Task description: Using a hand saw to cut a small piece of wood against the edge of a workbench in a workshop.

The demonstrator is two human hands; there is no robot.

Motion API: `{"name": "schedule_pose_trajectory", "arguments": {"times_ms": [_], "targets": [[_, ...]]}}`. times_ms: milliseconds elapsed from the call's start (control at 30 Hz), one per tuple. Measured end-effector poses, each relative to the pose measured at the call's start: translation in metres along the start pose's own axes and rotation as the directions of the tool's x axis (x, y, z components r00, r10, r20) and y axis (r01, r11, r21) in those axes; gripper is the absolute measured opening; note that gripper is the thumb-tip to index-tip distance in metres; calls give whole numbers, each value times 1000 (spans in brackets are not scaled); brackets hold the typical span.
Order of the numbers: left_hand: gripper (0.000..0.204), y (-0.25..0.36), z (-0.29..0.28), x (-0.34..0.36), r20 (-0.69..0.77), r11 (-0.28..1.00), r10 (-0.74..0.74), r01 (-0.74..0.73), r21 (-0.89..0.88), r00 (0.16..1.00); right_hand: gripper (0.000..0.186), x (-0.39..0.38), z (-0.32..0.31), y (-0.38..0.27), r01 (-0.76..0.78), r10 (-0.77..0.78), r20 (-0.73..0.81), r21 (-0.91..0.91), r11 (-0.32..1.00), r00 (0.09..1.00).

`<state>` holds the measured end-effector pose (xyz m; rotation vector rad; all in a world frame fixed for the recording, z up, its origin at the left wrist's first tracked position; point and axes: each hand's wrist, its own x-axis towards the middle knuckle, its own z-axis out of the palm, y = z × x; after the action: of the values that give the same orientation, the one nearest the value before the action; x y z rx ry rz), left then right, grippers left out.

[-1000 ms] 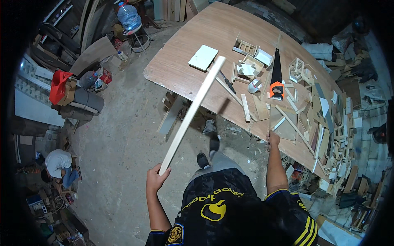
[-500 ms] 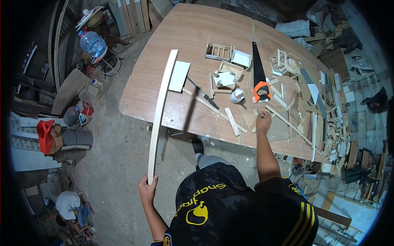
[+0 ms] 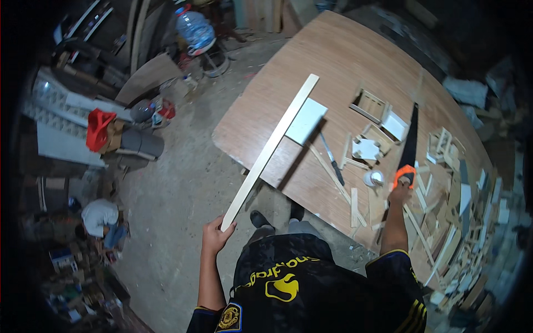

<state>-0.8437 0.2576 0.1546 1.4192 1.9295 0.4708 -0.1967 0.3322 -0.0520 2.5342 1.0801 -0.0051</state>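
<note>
Head view, sole item.

Left grip (image 3: 217, 235): closed around the near end of a pale wooden strip (image 3: 270, 151). The strip slants up and away, its far part over the worktop (image 3: 311, 50), passing across one corner of a white panel (image 3: 307, 123).

Right grip (image 3: 400, 194): at the orange handle of a handsaw (image 3: 410, 147), which lies on the worktop, blade pointing away. Whether the fingers are closed about the handle: cannot tell.

Near the saw: a white jar (image 3: 373, 178), a small wooden box (image 3: 365, 115), assorted offcuts. Between jar and panel: a slim dark-handled tool (image 3: 337, 173).

Hazards, as judged: the strip, held at one end only, could dip or swing and knock the panel. The saw, in crowded surroundings, could snag offcuts or tip the jar if drawn sideways; a loose hold could let it slip, teeth exposed.
</note>
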Motion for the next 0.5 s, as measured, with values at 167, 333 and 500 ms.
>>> {"name": "schedule_pose_trajectory", "arguments": {"times_ms": [167,333,500], "targets": [[37,-4,-8,6,-88,999,-7,2,-50,996,41,-19,-38,-1,130,-132,16,65,989,991],[37,-14,-19,14,-90,991,-88,78,-106,992,41,-19,-47,-4,93,-24,-205,337,937,978],[37,-27,-39,33,-66,989,-78,69,-128,995,37,-4,-60,8,271,116,-403,775,571,908]]}}
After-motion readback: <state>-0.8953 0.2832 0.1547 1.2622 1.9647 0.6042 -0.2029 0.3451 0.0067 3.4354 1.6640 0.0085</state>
